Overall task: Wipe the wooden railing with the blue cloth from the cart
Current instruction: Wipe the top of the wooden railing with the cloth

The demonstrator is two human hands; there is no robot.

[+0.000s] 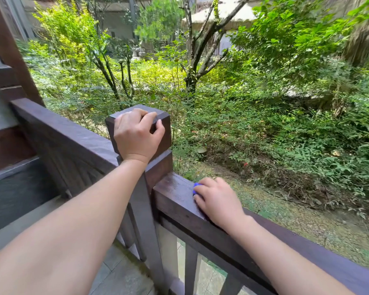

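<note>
From the head camera, the right hand (pixel 217 201) is closed over the blue cloth (pixel 196 188), pressing it flat on the top of the wooden railing (pixel 175 194) just beside the corner post (pixel 158 167). Only a sliver of cloth shows past the fingers. The left hand (pixel 136 135) grips the post cap (pixel 164 120) as a brace.

To wipe well, I judge it best to keep the palm flat, pull along the grain away from the post, and cover the rail's edges too.

No brand, label or writing is legible anywhere.
</note>
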